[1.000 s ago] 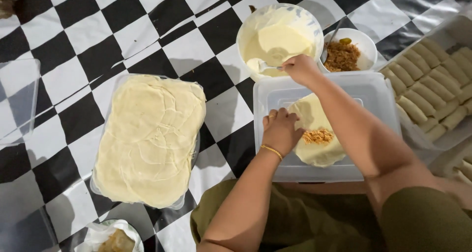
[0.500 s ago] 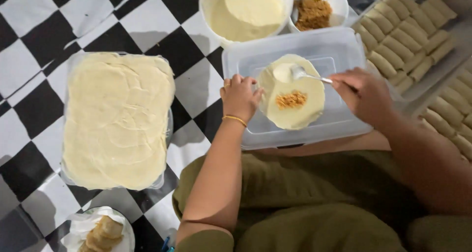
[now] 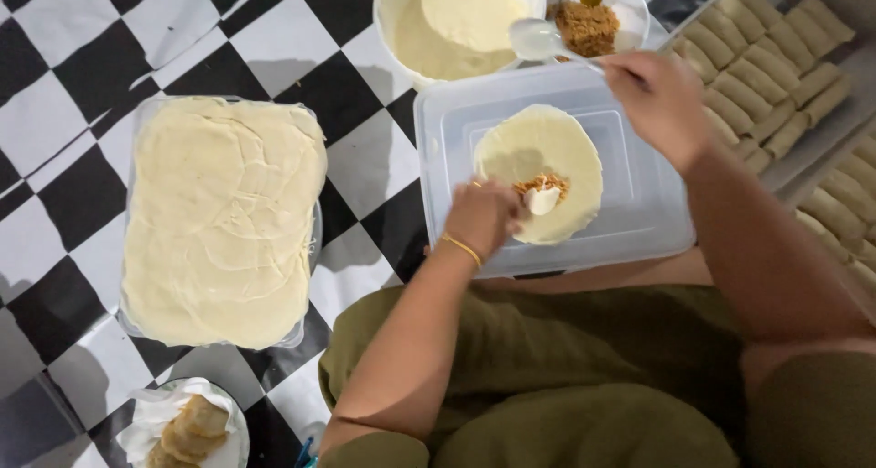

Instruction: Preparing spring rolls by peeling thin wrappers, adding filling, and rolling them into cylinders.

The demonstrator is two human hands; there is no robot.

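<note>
While one spoon (image 3: 540,39) hovers, two bowls (image 3: 401,44).

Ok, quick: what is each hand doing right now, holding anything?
Left hand: resting on the edge of the round wrapper, fingers curled, gripping nothing visible.
Right hand: closed on the white spoon, near the cream bowl.

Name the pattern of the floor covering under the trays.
Black-and-white checkerboard floor covering, clearest in the head view.

Filling a round wrapper on a lid

Left hand (image 3: 482,214) touches the wrapper (image 3: 540,171); right hand (image 3: 659,98), at one o'clock, holds a spoon (image 3: 540,41).
</note>
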